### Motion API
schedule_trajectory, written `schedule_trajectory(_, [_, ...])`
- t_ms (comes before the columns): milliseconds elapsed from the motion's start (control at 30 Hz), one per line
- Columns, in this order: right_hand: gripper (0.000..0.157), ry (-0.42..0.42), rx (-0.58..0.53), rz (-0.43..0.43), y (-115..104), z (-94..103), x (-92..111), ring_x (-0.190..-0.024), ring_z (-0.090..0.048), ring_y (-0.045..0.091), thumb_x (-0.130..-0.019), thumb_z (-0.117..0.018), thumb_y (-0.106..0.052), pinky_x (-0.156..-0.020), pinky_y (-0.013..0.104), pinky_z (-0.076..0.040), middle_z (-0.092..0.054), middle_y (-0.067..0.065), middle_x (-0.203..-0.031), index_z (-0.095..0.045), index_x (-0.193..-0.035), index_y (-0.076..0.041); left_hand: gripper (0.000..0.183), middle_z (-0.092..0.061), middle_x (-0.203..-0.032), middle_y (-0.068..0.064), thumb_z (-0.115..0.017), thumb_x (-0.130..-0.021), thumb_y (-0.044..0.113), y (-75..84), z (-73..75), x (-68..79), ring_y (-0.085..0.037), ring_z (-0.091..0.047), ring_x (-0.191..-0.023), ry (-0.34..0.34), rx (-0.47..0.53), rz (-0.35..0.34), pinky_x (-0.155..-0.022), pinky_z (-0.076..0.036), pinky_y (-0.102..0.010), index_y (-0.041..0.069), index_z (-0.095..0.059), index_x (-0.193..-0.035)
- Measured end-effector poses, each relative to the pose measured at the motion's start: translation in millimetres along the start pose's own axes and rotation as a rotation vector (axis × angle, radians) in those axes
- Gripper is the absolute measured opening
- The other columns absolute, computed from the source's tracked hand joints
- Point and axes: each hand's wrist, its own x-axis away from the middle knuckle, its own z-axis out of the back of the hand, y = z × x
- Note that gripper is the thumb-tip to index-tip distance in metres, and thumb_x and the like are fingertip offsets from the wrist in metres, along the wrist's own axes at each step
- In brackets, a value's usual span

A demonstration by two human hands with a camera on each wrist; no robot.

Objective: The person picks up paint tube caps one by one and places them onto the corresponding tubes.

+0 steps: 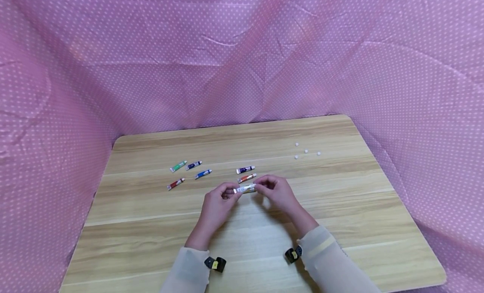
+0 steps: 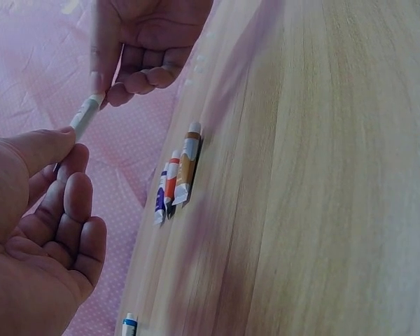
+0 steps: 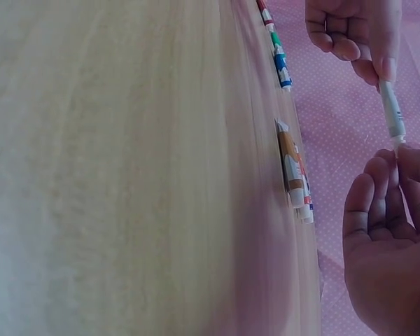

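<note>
A small white paint tube (image 1: 242, 189) is held up between both hands above the table. My left hand (image 1: 218, 204) pinches its flat end between thumb and forefinger, the other fingers loosely curled. At the opposite end, thumb and fingers of my right hand (image 1: 277, 194) grip the tube by its narrow cap end, as the right wrist view shows for the tube (image 3: 392, 112). Just beyond the hands lie an ochre tube (image 2: 187, 164), an orange tube (image 1: 247, 178) and a violet tube (image 1: 245, 170), side by side. The ochre one is largely hidden in the head view.
To the left on the wooden table (image 1: 151, 242) lie a green tube (image 1: 178, 166), a dark blue tube (image 1: 194, 165), a blue tube (image 1: 203, 174) and a red tube (image 1: 175, 183). Several small white caps (image 1: 306, 151) sit at the back right. Pink dotted cloth (image 1: 242, 74) surrounds the table.
</note>
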Motion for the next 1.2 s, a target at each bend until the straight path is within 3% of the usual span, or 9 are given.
schedule_trajectory(200, [0.015,-0.025,-0.023,-0.017,-1.1,-0.5,2.1,-0.092,-0.068,0.016,-0.102,-0.076,-0.017,-0.082,0.024,-0.057,-0.079,0.013,-0.107,-0.079,-0.114,-0.008,0.021,-0.076,-0.105,0.006,-0.08,-0.1,0.03,-0.1,-1.4,1.4,-0.015,-0.066,-0.097,0.009,0.007,-0.005,-0.086,-0.06,-0.032,0.027,-0.077,-0.121])
schedule_trajectory(500, [0.017,-0.033,-0.013,-0.027,-1.7,-2.5,2.3,-0.087,-0.066,0.016,-0.107,-0.069,-0.022,-0.082,0.028,-0.056,-0.076,0.011,-0.099,-0.078,-0.11,-0.006,0.019,-0.076,-0.104,0.006,-0.081,-0.1,0.028,0.1,-3.6,3.0,-0.015,-0.067,-0.096,0.012,0.019,-0.017,-0.084,-0.06,-0.031,0.027,-0.077,-0.119])
schedule_trajectory(767, [0.02,-0.031,-0.008,-0.036,-0.1,-4.5,4.1,-0.085,-0.061,0.017,-0.11,-0.065,-0.02,-0.083,0.028,-0.051,-0.072,0.02,-0.097,-0.076,-0.104,-0.005,0.017,-0.076,-0.103,0.005,-0.082,-0.099,0.026,-0.4,-6.1,4.8,-0.015,-0.067,-0.095,0.021,0.019,-0.036,-0.084,-0.06,-0.031,0.027,-0.077,-0.116])
schedule_trajectory(967, [0.029,-0.024,0.016,-0.017,-1.3,-5.6,6.0,-0.079,-0.056,0.016,-0.111,-0.062,-0.022,-0.078,0.026,-0.048,-0.066,0.006,-0.082,-0.073,-0.098,0.002,0.018,-0.076,-0.104,0.005,-0.082,-0.099,0.024,0.5,-7.6,6.0,-0.015,-0.068,-0.095,0.013,0.023,-0.043,-0.085,-0.061,-0.031,0.026,-0.077,-0.116])
schedule_trajectory(1200, [0.042,-0.036,0.059,0.001,1.7,-5.3,6.2,-0.07,-0.05,0.014,-0.114,-0.058,-0.029,-0.068,0.025,-0.043,-0.061,0.009,-0.075,-0.068,-0.09,0.005,0.019,-0.077,-0.104,0.005,-0.082,-0.099,0.023,-0.1,-9.5,6.9,-0.014,-0.068,-0.095,0.014,0.028,-0.049,-0.086,-0.061,-0.031,0.025,-0.077,-0.117])
